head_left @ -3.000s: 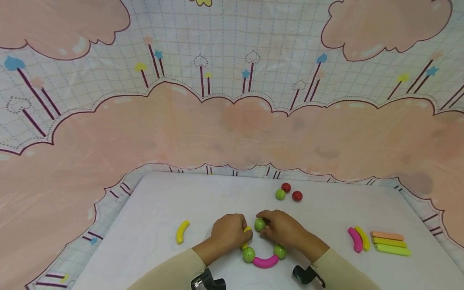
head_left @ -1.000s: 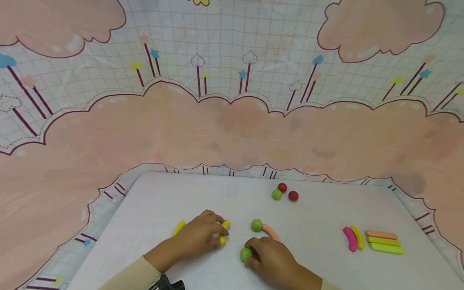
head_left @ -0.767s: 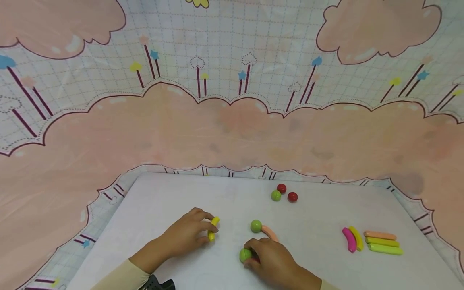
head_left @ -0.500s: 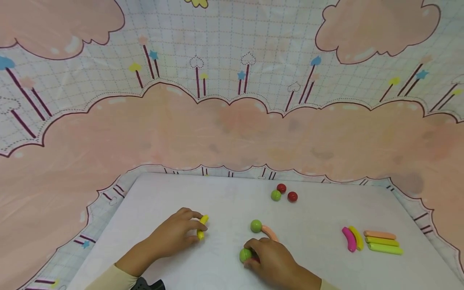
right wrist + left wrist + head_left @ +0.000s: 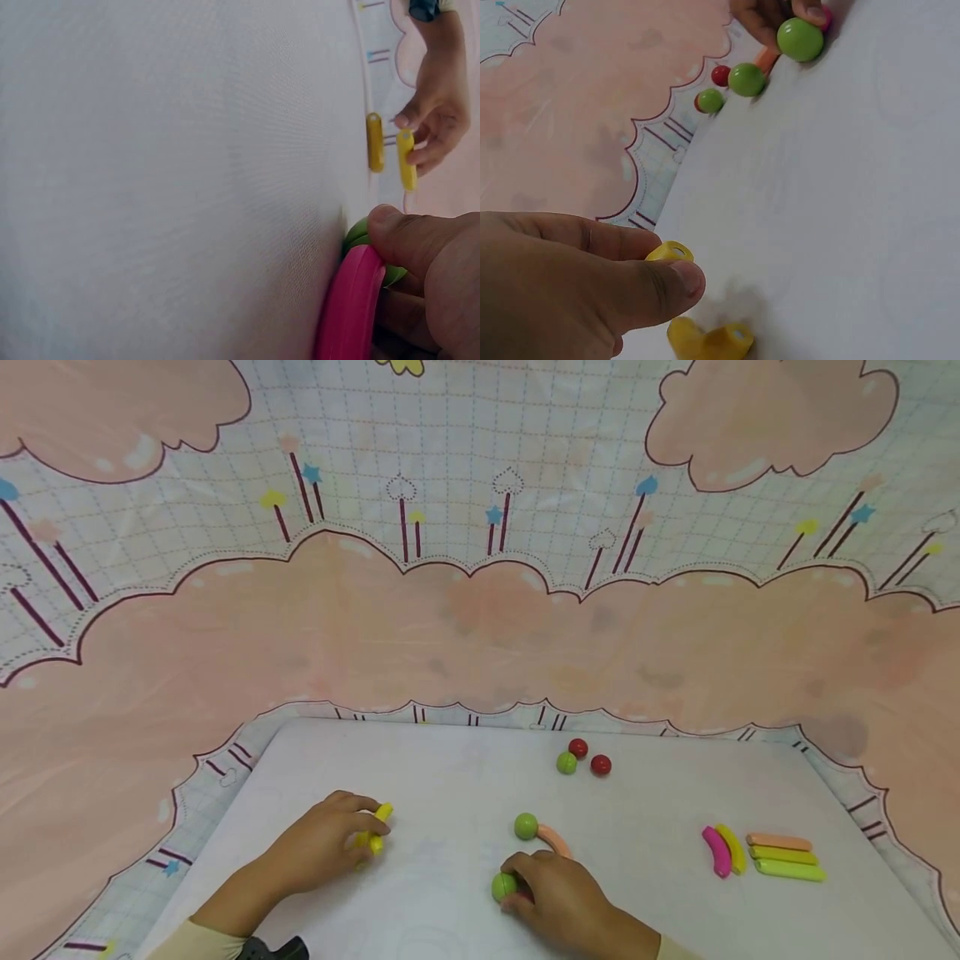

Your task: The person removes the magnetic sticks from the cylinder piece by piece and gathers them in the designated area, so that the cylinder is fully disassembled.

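My left hand pinches a yellow curved stick between thumb and fingers, off the table. Below it a second yellow curved stick lies on the white surface, partly hidden by the hand in the head view. My right hand holds a green ball with thumb and fingers at the front middle. A pink curved stick meets that ball, mostly covered by the hand in the head view. Just beyond, another green ball joins an orange curved stick, whose near end is hidden.
Farther back sit two red balls and a green ball. To the right lie a pink curved stick, a yellow curved stick and several straight sticks. A patterned cloth hangs behind the white tabletop.
My left hand has carried the yellow curved stick away from the green balls, leftward to above the other yellow one. My right hand moved down to the near green ball, then stayed there.
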Motion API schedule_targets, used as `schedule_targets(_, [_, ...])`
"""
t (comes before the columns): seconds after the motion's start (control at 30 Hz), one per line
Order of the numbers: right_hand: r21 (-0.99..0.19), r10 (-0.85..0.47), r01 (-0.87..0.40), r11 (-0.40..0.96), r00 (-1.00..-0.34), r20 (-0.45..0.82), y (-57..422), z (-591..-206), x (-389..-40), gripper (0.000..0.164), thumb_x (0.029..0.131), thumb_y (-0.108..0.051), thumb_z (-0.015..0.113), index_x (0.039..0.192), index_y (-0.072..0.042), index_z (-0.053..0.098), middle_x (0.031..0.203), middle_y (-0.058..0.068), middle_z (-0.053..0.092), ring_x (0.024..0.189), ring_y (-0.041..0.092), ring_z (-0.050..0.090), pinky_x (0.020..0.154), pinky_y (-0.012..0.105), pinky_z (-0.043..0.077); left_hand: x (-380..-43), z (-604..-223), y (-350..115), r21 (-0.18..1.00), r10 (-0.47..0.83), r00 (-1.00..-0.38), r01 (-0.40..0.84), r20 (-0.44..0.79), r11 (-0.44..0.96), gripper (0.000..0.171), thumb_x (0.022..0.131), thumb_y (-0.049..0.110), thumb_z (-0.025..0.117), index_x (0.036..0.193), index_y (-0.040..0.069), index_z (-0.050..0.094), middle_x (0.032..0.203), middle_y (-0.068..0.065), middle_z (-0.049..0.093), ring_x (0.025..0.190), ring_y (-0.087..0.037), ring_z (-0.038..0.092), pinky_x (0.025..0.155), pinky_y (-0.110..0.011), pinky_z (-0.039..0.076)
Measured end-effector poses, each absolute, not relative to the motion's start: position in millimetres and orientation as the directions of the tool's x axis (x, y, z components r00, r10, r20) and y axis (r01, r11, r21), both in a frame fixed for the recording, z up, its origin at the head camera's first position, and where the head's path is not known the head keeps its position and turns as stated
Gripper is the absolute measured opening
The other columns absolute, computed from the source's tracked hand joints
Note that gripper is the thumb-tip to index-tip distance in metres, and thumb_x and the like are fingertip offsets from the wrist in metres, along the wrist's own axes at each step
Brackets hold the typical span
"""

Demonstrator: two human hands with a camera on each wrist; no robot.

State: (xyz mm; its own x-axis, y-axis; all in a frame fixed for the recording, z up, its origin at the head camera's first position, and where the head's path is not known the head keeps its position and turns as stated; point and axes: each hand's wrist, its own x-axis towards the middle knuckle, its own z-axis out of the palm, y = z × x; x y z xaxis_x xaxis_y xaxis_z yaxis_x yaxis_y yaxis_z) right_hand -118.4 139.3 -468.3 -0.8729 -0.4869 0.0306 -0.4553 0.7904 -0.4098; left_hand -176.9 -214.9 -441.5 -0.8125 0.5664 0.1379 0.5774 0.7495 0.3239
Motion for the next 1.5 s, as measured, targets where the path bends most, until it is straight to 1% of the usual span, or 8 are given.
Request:
schedule_targets(0.1, [-0.404, -0.492, -0.465, 0.788, -0.87, 0.042, 139.1, -468.9, -119.2, 0.034, 0.084, -0.036, 0.085, 0.108, -0.017, 0.071, 0.078, -0.022, 0.053, 0.071, -0.002, 0.047, 0.116, 0.051, 0.031, -177.3, -440.7, -221.1, 0.317, 0.549, -0.825, 0.561, 0.136, 0.765, 0.029, 0.08, 0.016, 0.086, 0.107, 0.024, 0.079, 0.126, -0.002, 0.066, 0.118, -0.03, 0.057, 0.099, -0.056, 0.047])
schedule_targets(0.43, [-0.398, -0.487, -0.462, 0.793, -0.872, 0.041, 138.8, -469.9, -119.5, 0.034, 0.083, -0.035, 0.085, 0.109, -0.017, 0.071, 0.078, -0.023, 0.052, 0.071, -0.002, 0.046, 0.116, 0.05, 0.032, -176.3, -438.2, -236.8, 0.297, 0.494, -0.869, 0.483, 0.042, 0.824, 0.027, 0.081, 0.012, 0.085, 0.105, 0.022, 0.079, 0.127, -0.006, 0.067, 0.117, -0.035, 0.059, 0.099, -0.058, 0.047])
schedule_targets(0.67, [-0.4, -0.502, -0.473, 0.785, -0.864, 0.037, 139.8, -468.5, -120.2, 0.034, 0.083, -0.036, 0.085, 0.107, -0.017, 0.07, 0.079, -0.023, 0.054, 0.071, -0.003, 0.048, 0.118, 0.052, 0.028, -175.5, -443.3, -244.4, 0.299, 0.476, -0.88, 0.455, 0.005, 0.839, 0.026, 0.081, 0.013, 0.084, 0.105, 0.023, 0.079, 0.128, -0.007, 0.067, 0.117, -0.035, 0.06, 0.099, -0.059, 0.048])
schedule_targets(0.87, [-0.407, -0.49, -0.46, 0.79, -0.871, 0.032, 139.2, -468.5, -119.4, 0.034, 0.083, -0.036, 0.085, 0.108, -0.018, 0.071, 0.077, -0.023, 0.051, 0.07, -0.002, 0.045, 0.115, 0.051, 0.032, -174.4, -448.0, -245.7, 0.314, 0.457, -0.889, 0.427, -0.025, 0.848, 0.027, 0.08, 0.013, 0.086, 0.104, 0.025, 0.079, 0.126, -0.006, 0.067, 0.119, -0.035, 0.059, 0.1, -0.059, 0.047])
schedule_targets(0.93, [-0.411, -0.488, -0.455, 0.79, -0.872, 0.027, 139.4, -468.1, -119.0, 0.034, 0.084, -0.036, 0.084, 0.109, -0.018, 0.07, 0.079, -0.022, 0.052, 0.071, -0.002, 0.045, 0.105, 0.043, 0.045, -174.0, -449.3, -245.7, 0.317, 0.454, -0.891, 0.422, -0.03, 0.849, 0.028, 0.079, 0.013, 0.086, 0.103, 0.024, 0.079, 0.126, -0.006, 0.067, 0.119, -0.035, 0.059, 0.101, -0.058, 0.047])
schedule_targets(1.0, [-0.417, -0.487, -0.452, 0.788, -0.873, 0.025, 139.6, -467.9, -118.7, 0.034, 0.085, -0.036, 0.084, 0.11, -0.018, 0.07, 0.081, -0.021, 0.053, 0.072, -0.001, 0.046, 0.089, 0.034, 0.051, -173.5, -450.2, -245.8, 0.319, 0.45, -0.893, 0.417, -0.032, 0.851, 0.028, 0.079, 0.014, 0.087, 0.103, 0.024, 0.079, 0.126, -0.006, 0.067, 0.119, -0.035, 0.059, 0.101, -0.057, 0.047])
schedule_targets(1.1, [-0.425, -0.486, -0.448, 0.786, -0.874, 0.022, 140.1, -467.9, -118.2, 0.034, 0.086, -0.037, 0.083, 0.111, -0.018, 0.07, 0.083, -0.02, 0.054, 0.074, -0.001, 0.046, 0.066, 0.026, 0.047, -172.6, -451.6, -246.7, 0.315, 0.441, -0.897, 0.409, -0.037, 0.857, 0.027, 0.078, 0.014, 0.087, 0.102, 0.025, 0.079, 0.126, -0.005, 0.067, 0.12, -0.035, 0.059, 0.102, -0.057, 0.046])
schedule_targets(1.5, [-0.428, -0.478, -0.431, 0.794, -0.879, 0.0, 140.0, -467.1, -117.6, 0.035, 0.086, -0.037, 0.082, 0.113, -0.018, 0.07, 0.085, -0.019, 0.055, 0.075, 0.001, 0.046, 0.068, 0.025, 0.047, -171.7, -460.9, -247.5, 0.315, 0.402, -0.913, 0.364, -0.063, 0.876, 0.031, 0.079, 0.013, 0.087, 0.106, 0.025, 0.079, 0.129, -0.004, 0.067, 0.121, -0.034, 0.058, 0.103, -0.058, 0.045])
